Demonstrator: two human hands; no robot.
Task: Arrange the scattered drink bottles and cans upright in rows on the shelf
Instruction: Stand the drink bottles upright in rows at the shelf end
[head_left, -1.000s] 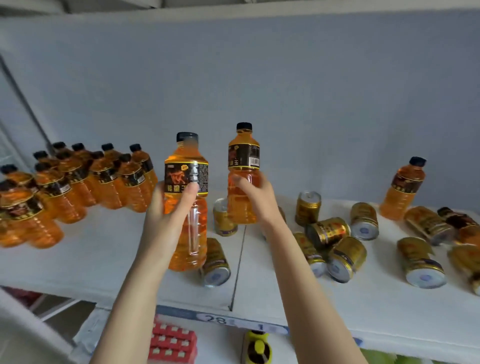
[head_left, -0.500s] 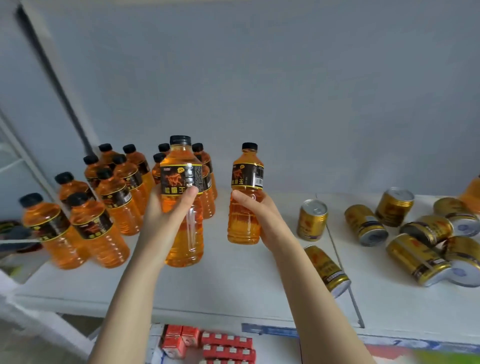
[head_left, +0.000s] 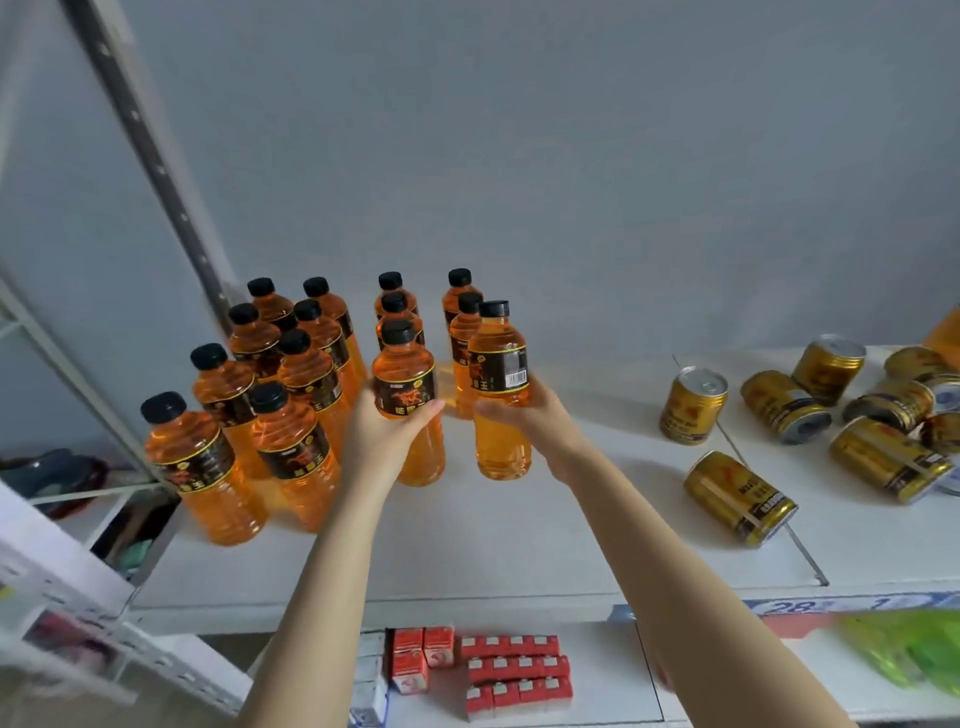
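The shelf (head_left: 519, 545) is bearing bottle rows (head_left: 311, 374) just behind the fingers (head_left: 422, 411). Left hand (head_left: 379, 447) is gripping the left bottle (head_left: 405, 364), right hand (head_left: 540, 421) the right bottle (head_left: 501, 462), both upright. Probably row-filling; next is needing level set-down, then letting go.
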